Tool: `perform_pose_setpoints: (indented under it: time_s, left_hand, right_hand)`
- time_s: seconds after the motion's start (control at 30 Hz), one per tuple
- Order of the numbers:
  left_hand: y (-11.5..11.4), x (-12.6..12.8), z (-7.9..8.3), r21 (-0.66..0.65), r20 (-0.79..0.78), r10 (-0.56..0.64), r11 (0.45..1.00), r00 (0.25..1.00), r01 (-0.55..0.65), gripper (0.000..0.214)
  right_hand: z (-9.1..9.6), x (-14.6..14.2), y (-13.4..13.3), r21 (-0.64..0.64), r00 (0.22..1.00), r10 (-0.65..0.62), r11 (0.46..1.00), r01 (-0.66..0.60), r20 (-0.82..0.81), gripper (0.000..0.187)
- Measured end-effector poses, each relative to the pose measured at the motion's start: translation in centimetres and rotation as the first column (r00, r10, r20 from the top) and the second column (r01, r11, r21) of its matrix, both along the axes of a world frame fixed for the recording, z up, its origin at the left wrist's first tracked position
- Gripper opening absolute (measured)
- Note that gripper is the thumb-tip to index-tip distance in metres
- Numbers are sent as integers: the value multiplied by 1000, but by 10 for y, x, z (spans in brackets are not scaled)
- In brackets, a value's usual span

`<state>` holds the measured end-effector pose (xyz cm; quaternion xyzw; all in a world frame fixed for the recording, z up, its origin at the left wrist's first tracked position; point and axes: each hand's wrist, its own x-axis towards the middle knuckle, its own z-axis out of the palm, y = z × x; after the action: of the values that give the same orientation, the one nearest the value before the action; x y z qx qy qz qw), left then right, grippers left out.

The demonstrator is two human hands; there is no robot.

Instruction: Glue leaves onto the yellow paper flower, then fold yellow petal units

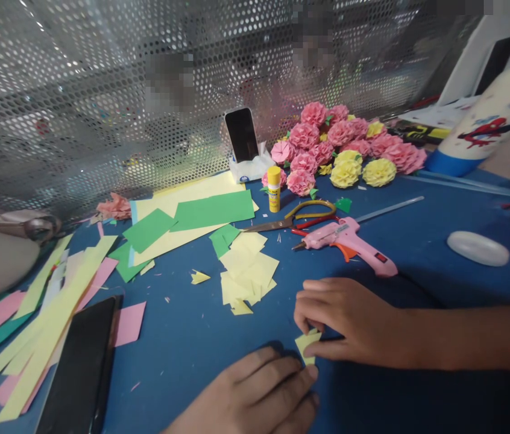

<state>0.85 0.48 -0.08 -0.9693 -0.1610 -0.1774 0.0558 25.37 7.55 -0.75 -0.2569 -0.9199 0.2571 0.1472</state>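
Note:
Between the thumb and fingers of my right hand (349, 322) is a small yellow paper piece (305, 346), low over the blue table. My left hand (259, 392) lies palm down just in front, its fingers side by side with the tips at the paper's near edge; whether they press on it I cannot tell. Beyond my hands is a loose pile of yellow paper squares (250, 268). A pink hot glue gun (349, 241) lies behind my right hand, beside scissors (291, 220) with yellowish handles. A yellow glue stick (273, 190) stands upright behind the scissors.
Pink and yellow paper flowers (322, 141) are heaped at the back. Green paper (214, 210) lies on yellow sheets. At left are paper strips (56, 319) and a black phone (81, 361). Another phone (242, 135) leans upright near the perforated metal panel (101, 120). A bottle (485, 120) stands right.

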Motion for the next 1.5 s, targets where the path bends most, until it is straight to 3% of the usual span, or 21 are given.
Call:
perform_pose_setpoints:
  time_s: [0.37,0.77,0.9,1.3,1.4,1.5]
  left_hand:
    - [-2,-2,-1,12,-23,-15,1000,1000,15,26]
    - [-1,3,-1,31,3,-3,1000,1000,3,30]
    - [0,3,-2,49,-7,-2,999,1000,2,30]
    - [-2,-1,-2,23,4,-6,1000,1000,6,27]
    - [-2,-1,-2,28,13,5,1000,1000,-5,26]
    - [-2,-1,-1,48,23,6,999,1000,-7,27]
  right_hand:
    - [-5,0,0,21,999,46,999,-46,-12,39]
    - [1,2,-2,-64,995,75,995,-80,-72,27]
    - [-1,1,-2,-72,984,105,991,-116,-147,40]
    - [-8,0,-4,3,989,125,992,-125,-82,60]
    - [-7,0,-5,13,989,127,992,-126,-79,58]
    - [-2,1,-5,-3,987,133,991,-134,-90,43]
